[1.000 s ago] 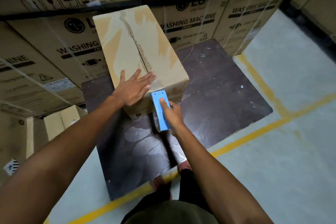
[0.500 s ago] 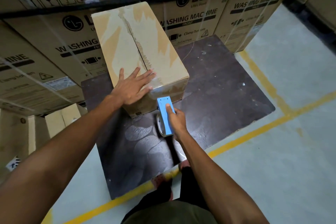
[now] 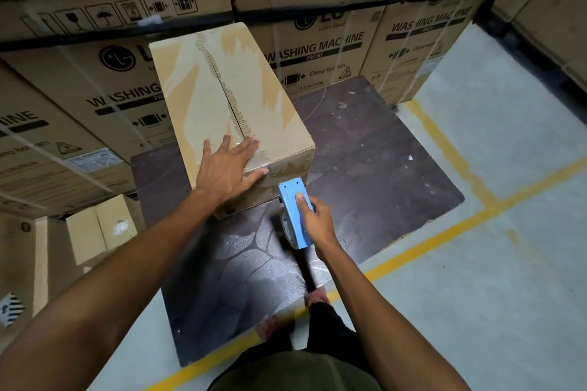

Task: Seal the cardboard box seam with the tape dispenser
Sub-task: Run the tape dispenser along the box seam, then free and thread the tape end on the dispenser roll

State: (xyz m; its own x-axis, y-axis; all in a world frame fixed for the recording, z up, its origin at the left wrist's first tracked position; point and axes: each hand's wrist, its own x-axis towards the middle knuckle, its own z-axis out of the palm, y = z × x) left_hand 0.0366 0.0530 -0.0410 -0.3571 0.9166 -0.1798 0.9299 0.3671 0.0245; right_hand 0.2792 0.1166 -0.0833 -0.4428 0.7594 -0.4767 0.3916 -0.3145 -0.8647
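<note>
A long brown cardboard box lies on a dark board, its top seam running lengthwise with torn paper patches beside it. My left hand presses flat, fingers spread, on the box's near top edge, where clear tape shines over the corner. My right hand grips a blue tape dispenser just below and in front of the box's near end face. Its toothed blade points toward the box, slightly apart from it.
The dark board rests on a grey floor with yellow lines. Stacked washing machine cartons wall off the back and left. A small carton sits at the left. My feet stand at the board's near edge.
My right hand has drawn the tape dispenser down and away from the box's near top edge, along the end face. My left hand stays pressed on the box.
</note>
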